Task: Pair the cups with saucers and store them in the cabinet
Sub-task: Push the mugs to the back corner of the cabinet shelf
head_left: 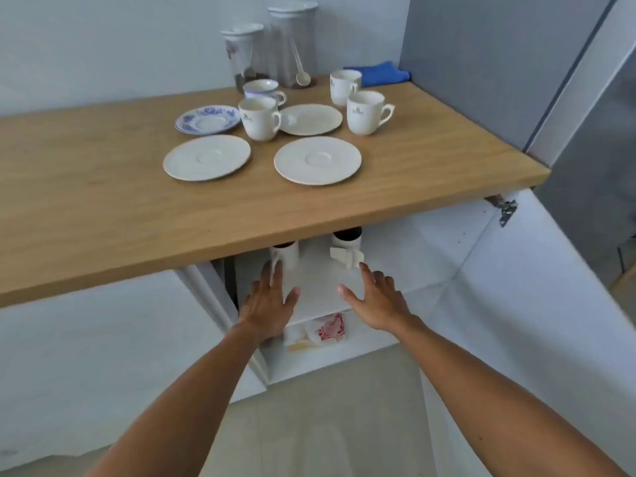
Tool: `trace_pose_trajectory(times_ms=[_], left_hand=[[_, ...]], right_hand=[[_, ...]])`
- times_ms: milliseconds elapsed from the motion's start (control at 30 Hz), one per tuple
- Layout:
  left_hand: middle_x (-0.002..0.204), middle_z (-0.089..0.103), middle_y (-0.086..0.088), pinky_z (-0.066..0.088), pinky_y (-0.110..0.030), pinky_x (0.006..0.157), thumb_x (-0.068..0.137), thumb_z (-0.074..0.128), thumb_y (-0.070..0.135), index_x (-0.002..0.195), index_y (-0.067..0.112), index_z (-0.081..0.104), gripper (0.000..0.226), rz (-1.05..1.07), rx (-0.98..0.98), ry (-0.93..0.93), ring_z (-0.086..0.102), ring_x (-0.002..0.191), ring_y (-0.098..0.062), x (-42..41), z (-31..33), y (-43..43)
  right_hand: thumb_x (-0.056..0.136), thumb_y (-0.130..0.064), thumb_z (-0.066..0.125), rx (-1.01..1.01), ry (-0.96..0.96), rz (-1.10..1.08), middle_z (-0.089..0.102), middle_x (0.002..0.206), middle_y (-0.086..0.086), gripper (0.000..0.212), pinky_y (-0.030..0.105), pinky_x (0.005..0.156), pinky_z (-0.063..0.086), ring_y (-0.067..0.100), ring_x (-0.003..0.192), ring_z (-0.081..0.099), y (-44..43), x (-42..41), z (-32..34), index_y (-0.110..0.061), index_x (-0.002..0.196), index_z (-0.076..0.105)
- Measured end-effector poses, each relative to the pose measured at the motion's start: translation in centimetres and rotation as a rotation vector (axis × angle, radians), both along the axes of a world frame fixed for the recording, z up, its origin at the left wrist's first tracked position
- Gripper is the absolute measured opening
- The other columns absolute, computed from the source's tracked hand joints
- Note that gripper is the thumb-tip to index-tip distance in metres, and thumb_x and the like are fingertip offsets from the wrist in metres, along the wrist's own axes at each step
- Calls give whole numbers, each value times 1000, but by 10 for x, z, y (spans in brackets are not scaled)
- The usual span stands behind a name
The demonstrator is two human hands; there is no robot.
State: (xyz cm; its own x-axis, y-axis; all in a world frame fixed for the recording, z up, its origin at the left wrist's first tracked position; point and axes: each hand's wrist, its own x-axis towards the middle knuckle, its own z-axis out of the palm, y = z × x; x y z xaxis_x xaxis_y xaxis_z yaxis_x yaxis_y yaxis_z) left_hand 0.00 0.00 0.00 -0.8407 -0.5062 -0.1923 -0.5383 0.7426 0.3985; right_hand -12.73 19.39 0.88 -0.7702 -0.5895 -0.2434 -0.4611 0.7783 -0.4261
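Hands: our left hand [272, 304] and right hand [375, 301], spread and empty, at the cabinet shelf [320, 294] front edge.
Tip: we should probably ease the mugs [287, 256] back gently.

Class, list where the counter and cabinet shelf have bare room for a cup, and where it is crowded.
Free: counter left of the left white saucer, and its front strip; cabinet shelf between the two mugs. Crowded: cups and jars at the back.
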Motion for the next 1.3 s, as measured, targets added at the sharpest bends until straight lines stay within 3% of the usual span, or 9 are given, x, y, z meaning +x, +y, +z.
trace_pose_trajectory(times_ms=[133,200,267,400,467,533,633,800,1300], left_hand=[[159,15,-5,36,-48,110,99,37,50,154,21,11,68,202,52,336,32,140,-32,-39,-65,-23],[149,29,-10,38,-44,105,100,41,42,150,16,25,58,255,65,496,41,131,-33,-54,-93,-27],[144,33,-14,39,-41,103,101,43,36,146,13,33,51,287,36,602,45,126,-33,-65,-112,-30],[131,48,-14,43,-42,95,101,41,36,135,9,43,43,300,11,741,52,113,-32,-82,-144,-46],[119,57,-13,46,-37,86,102,39,37,126,9,49,39,305,72,807,56,105,-30,-88,-155,-56],[107,63,-10,45,-33,77,102,38,43,116,11,52,38,342,212,817,59,92,-27,-93,-160,-62],[88,62,-5,45,-31,65,100,37,50,93,14,52,39,380,363,808,57,73,-23,-98,-163,-68],[73,56,-1,39,-30,60,101,41,42,74,20,47,35,363,273,844,52,66,-22,-105,-168,-73],[75,60,0,45,-33,63,100,46,40,77,16,54,33,40,368,929,52,69,-18,-187,-142,-28]], right_hand=[[89,-76,32,-211,-76,-134,47,144,10,85,50,102,44,29,131,46,-28,-44,-60,-22,153,17],[91,-72,34,-289,-88,-138,62,120,7,78,48,96,49,28,115,58,-38,-61,-89,-22,150,23],[95,-66,36,-360,-71,-119,62,100,0,69,46,92,50,26,103,61,-44,-74,-110,-22,147,28],[96,-63,38,-456,-7,-65,63,98,1,60,44,88,52,25,98,63,-57,-93,-143,-22,140,37],[99,-56,39,-564,-26,-71,65,96,5,50,36,80,55,21,87,65,-64,-97,-151,-18,131,47],[102,-49,40,-656,-130,-122,67,90,7,40,20,58,50,14,68,61,-68,-99,-150,-17,122,53],[102,-52,39,-716,-323,-230,61,77,4,41,21,45,38,15,56,53,-70,-104,-149,-17,103,60],[101,-52,39,-744,-338,-259,57,71,4,42,24,45,39,14,56,56,-74,-113,-156,-16,87,57],[101,-52,42,-916,-90,-405,57,71,2,48,21,48,41,13,58,51,-33,-155,-149,-7,92,58]])
